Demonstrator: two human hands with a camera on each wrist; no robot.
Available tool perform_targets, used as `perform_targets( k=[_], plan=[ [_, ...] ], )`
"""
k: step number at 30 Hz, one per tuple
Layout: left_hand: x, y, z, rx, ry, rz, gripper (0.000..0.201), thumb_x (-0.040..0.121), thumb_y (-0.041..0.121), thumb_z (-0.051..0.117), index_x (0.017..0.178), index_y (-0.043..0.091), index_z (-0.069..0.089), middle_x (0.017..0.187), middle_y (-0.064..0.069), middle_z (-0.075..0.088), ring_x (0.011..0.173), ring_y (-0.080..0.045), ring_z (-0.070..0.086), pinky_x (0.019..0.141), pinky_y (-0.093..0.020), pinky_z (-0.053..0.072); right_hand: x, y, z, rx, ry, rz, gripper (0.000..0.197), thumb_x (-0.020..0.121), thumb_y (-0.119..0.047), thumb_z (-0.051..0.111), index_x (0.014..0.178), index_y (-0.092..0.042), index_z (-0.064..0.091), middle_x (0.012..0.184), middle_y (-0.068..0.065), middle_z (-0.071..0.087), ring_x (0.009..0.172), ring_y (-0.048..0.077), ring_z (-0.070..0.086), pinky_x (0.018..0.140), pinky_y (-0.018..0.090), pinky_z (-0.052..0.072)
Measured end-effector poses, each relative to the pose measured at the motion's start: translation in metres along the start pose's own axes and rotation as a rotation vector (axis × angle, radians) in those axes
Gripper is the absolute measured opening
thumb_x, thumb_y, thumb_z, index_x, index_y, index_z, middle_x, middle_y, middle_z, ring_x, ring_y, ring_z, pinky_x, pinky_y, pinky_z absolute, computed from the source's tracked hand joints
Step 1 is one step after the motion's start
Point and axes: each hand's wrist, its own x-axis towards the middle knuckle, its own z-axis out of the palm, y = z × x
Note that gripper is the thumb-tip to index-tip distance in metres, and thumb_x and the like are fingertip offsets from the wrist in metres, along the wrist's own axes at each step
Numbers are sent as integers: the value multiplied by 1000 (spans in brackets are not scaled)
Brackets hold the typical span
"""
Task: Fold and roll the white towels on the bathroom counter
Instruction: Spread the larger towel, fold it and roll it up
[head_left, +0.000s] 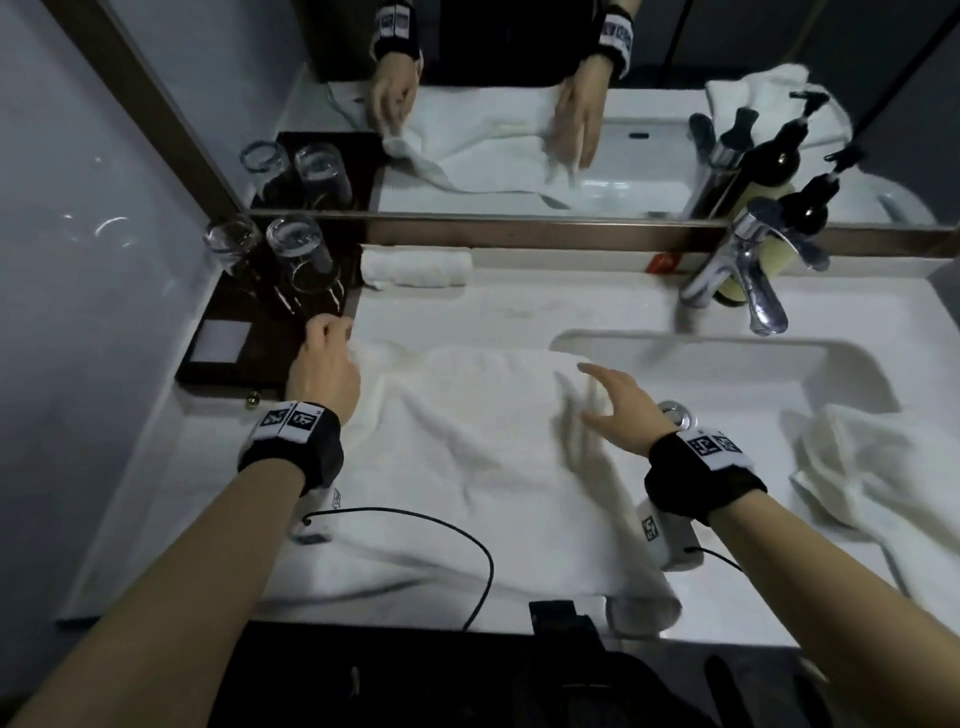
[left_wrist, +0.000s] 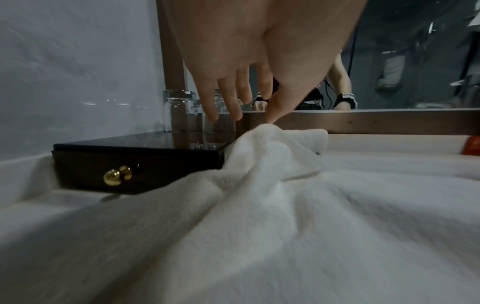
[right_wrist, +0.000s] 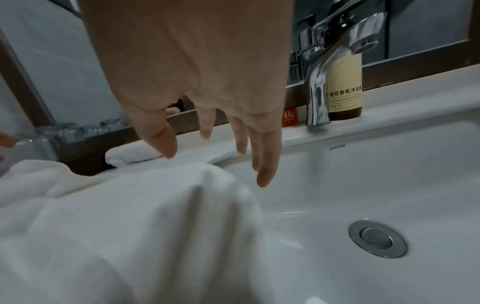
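Note:
A large white towel (head_left: 467, 457) (left_wrist: 285, 226) (right_wrist: 116, 216) lies spread on the counter left of the sink, its right edge hanging over the basin rim. My left hand (head_left: 324, 343) (left_wrist: 267, 117) pinches its far left corner and lifts it into a small peak beside the dark box. My right hand (head_left: 605, 395) (right_wrist: 215, 164) hovers over the towel's far right part with straight, spread fingers and holds nothing. A rolled white towel (head_left: 415, 267) (right_wrist: 130, 153) lies against the mirror frame. Another crumpled white towel (head_left: 872, 457) lies right of the basin.
A dark drawer box (head_left: 244, 353) (left_wrist: 135, 156) with upturned glasses (head_left: 296, 254) stands at the far left, touching the towel. The sink basin (head_left: 753, 374) (right_wrist: 363, 185), chrome faucet (head_left: 743, 275) (right_wrist: 327, 82) and a soap bottle (right_wrist: 345, 86) are at the right. A black cable (head_left: 441, 525) crosses the towel's near part.

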Motion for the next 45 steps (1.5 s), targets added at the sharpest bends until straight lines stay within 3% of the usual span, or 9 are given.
perform_targets(
  k=[5,10,17,21,29,33,38,41,45],
  plan=[
    [-20,5,27,93,-156,87,53,84,3,54,134,16,44,147,-5,31,132,-28,34,106,-43,30,6,10,19,0,-155,188,86,85,-28,66,149,-10,11,147,16,37,133,28,41,104,32,33],
    [-36,1,41,172,-140,114,42,82,9,57,122,18,52,125,-3,48,115,-24,47,94,-38,36,1,13,37,-49,-415,239,73,83,-40,66,143,-20,30,133,5,51,108,21,57,81,31,51],
    [-57,-44,26,248,-144,-144,38,83,15,59,120,16,50,122,-8,48,112,-29,48,91,-42,40,2,-20,35,-155,-166,7,65,79,-24,72,133,-5,41,139,15,39,127,29,41,106,32,32],
    [-81,-69,19,219,-185,-186,43,83,15,60,125,16,48,129,-7,44,115,-27,46,95,-42,39,-4,-61,47,-180,-109,-99,55,87,-26,59,136,-12,41,147,14,29,135,31,30,111,40,31],
    [-121,-97,10,149,-244,37,17,81,15,56,94,23,64,101,2,59,100,-22,54,89,-35,38,-38,-132,106,-305,-417,-348,18,84,-20,60,100,-15,64,100,5,65,91,22,58,73,23,37],
    [-146,-115,8,205,-422,152,32,80,19,54,109,31,59,114,9,53,110,-14,49,101,-31,29,-67,-154,150,-357,-489,-332,26,85,-27,59,109,-17,62,109,5,65,102,24,59,81,27,43],
    [-168,-131,5,308,-411,252,46,78,24,60,122,29,47,120,6,47,115,-16,46,102,-32,27,-102,-166,189,-522,-373,-305,64,79,-51,64,134,-30,38,128,11,40,115,33,43,94,46,44],
    [-177,-138,2,297,-381,262,35,80,19,58,113,28,50,113,6,51,110,-16,49,96,-31,27,-120,-170,210,-571,-266,-320,53,85,-48,56,134,-36,38,130,10,36,117,32,38,93,47,41],
    [-187,-144,-2,385,-430,296,20,81,9,53,90,27,53,99,5,56,101,-19,51,90,-32,28,-138,-171,235,-606,-116,-342,39,89,-33,51,126,-22,46,131,9,39,118,30,39,92,44,37]
  ],
)
